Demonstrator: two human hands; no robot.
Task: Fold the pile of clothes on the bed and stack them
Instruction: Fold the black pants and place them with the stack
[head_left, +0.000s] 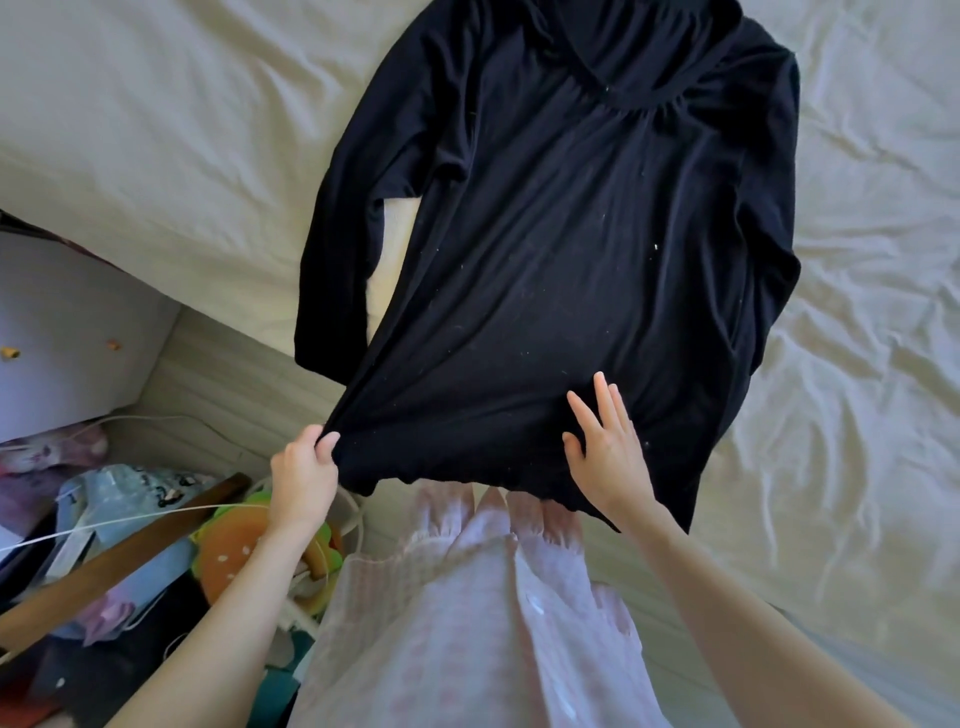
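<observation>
Garment: black top (571, 234) spread on bed (156, 130), frame centre.
Left hand (304, 470): pinches its hem corner.
Right hand (605, 449): flat, fingers spread on hem.

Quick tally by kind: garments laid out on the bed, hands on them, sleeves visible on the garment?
Black long-sleeved top spread on the cream sheet: 1
Hands on it: 2 (left hand pinches the hem corner, right hand rests flat near the hem)
Sleeves visible: 2
Total: 5
</observation>
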